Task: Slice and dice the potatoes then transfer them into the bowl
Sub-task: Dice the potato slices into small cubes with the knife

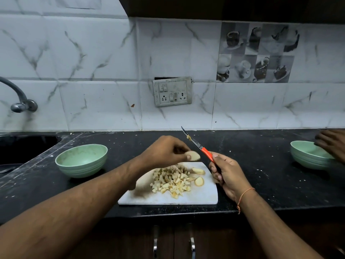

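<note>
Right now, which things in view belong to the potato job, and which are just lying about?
Job: left hand pinching potato slice; right hand holding knife; diced potato; cutting board; left bowl.
Idle: right bowl, another person's hand, tap, socket panel.

Bare black countertop (248,165) lies between the cutting board (205,195) and the right green bowl (308,156). Another person's hand (332,143) rests on that bowl's rim, blocking its far side. The left green bowl (81,159) stands unobstructed.
</note>
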Demonstrator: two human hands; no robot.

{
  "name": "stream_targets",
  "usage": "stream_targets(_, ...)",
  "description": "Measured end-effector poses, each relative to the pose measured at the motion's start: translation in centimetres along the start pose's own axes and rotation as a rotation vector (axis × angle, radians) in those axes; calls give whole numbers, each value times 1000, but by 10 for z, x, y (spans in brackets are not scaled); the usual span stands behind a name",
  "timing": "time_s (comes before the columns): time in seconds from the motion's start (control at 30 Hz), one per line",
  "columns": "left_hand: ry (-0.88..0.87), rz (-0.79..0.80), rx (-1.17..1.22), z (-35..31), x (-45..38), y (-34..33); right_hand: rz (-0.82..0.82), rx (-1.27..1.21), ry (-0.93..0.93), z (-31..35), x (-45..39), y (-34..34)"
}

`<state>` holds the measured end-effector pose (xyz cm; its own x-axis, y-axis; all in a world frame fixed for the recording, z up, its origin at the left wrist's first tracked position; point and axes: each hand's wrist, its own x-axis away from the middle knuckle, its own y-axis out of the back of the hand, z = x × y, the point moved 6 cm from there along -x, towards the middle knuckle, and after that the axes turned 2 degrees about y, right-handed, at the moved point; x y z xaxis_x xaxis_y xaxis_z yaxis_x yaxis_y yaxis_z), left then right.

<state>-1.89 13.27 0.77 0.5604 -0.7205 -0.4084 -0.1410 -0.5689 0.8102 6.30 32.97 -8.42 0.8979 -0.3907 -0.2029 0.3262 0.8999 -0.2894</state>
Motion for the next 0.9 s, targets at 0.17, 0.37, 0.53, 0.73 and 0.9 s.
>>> stream_targets(0.17, 237, -269, 454, 60, 63, 25, -9, 120, 58, 4, 4, -2)
stream_targets(0.37, 482, -412, 793, 109, 112, 2, 72, 521, 268, 22, 32, -29)
stream_targets(0.53, 436, -433, 828, 103, 116, 6, 68, 893, 370, 26, 49, -31)
stream_targets(0.73, 428, -440, 784, 103, 117, 7, -50, 1222, 438, 27, 71, -5)
stream_targets(0.9, 405, -428, 791, 99, 119, 7, -27, 1439, 463, 32, 84, 8)
